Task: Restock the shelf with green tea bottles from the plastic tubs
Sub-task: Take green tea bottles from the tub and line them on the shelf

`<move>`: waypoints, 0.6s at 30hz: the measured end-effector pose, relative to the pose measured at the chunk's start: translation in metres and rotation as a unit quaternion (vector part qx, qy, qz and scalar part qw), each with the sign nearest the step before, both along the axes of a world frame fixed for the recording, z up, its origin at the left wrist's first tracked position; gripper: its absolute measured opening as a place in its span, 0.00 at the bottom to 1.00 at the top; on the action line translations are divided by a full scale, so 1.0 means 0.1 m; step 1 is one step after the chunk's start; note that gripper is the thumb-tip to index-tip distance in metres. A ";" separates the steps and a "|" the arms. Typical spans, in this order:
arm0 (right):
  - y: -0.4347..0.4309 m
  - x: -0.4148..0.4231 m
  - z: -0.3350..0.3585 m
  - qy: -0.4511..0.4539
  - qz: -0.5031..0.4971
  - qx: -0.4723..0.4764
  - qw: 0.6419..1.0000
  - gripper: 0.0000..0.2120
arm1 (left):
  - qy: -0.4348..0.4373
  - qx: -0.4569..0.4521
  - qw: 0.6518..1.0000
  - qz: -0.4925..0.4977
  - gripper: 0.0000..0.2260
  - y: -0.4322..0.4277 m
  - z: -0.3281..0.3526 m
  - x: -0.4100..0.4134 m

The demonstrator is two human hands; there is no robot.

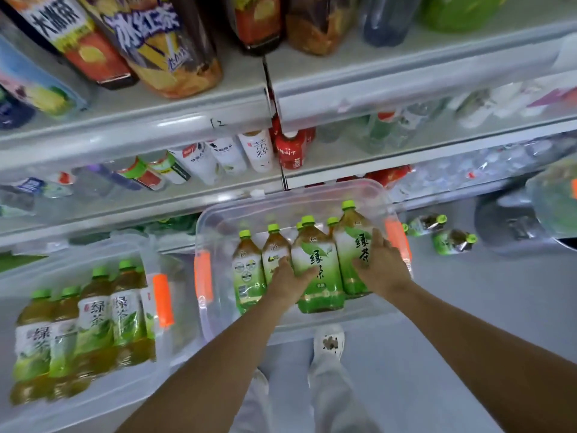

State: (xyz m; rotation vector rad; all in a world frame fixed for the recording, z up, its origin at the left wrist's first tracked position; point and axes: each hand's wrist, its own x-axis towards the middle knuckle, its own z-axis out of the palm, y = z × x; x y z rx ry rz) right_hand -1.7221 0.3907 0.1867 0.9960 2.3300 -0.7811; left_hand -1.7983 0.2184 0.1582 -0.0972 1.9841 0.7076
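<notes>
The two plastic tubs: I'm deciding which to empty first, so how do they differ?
The middle tub has both hands in it, the left hand and right hand each closing on a green tea bottle; the left tub is untouched. The middle tub's bottles fill only its right part; the left tub's bottles lie packed and tilted. Both are clear with orange handles.

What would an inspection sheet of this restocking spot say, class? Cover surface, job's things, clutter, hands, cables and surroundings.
Surface: grey floor, two clear tubs on it.
Job's things: centre tub holds upright green tea bottles; left tub holds more.
Clutter: two loose bottles lying on the floor, right of the centre tub.
Hands: left hand and right hand each on a bottle.
Cables: nothing seen.
Surroundings: shelves stocked with mixed drinks.
</notes>
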 end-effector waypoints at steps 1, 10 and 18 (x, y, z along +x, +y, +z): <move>-0.02 -0.01 -0.04 0.000 -0.013 0.003 1.000 0.38 | -0.018 0.000 0.999 0.029 0.44 0.04 -0.05 0.00; -0.08 -0.07 -0.16 -0.007 -0.053 0.052 0.997 0.27 | -0.120 -0.029 0.978 0.171 0.52 0.05 -0.18 -0.03; -0.08 -0.17 -0.35 -0.048 -0.198 -0.142 0.969 0.38 | -0.068 0.007 0.946 0.316 0.66 -0.37 -0.35 -0.06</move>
